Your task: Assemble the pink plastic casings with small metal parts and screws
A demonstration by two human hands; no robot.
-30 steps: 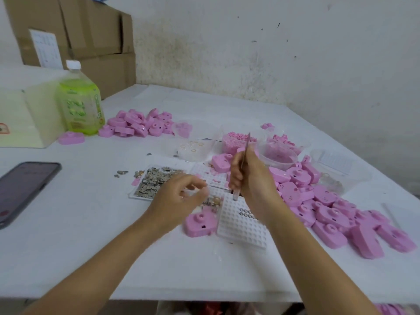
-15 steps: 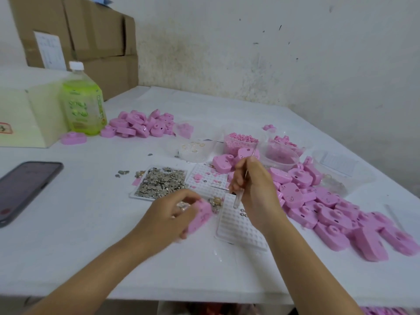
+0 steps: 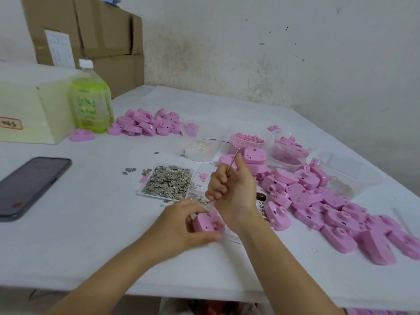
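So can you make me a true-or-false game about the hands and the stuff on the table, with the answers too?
1. The left hand holds a pink casing. True.
2. The right hand is empty. False: it grips a thin metal tool.
3. The green bottle lies on its side. False: it stands upright.
4. A phone lies on the table. True.

left hand [image 3: 179, 223]: we are curling fingers and thumb round a pink casing [image 3: 208, 222] | right hand [image 3: 235, 192]: we are gripping a thin metal tool [image 3: 232, 163] upright, just above the left | forearms: we are angling both inward
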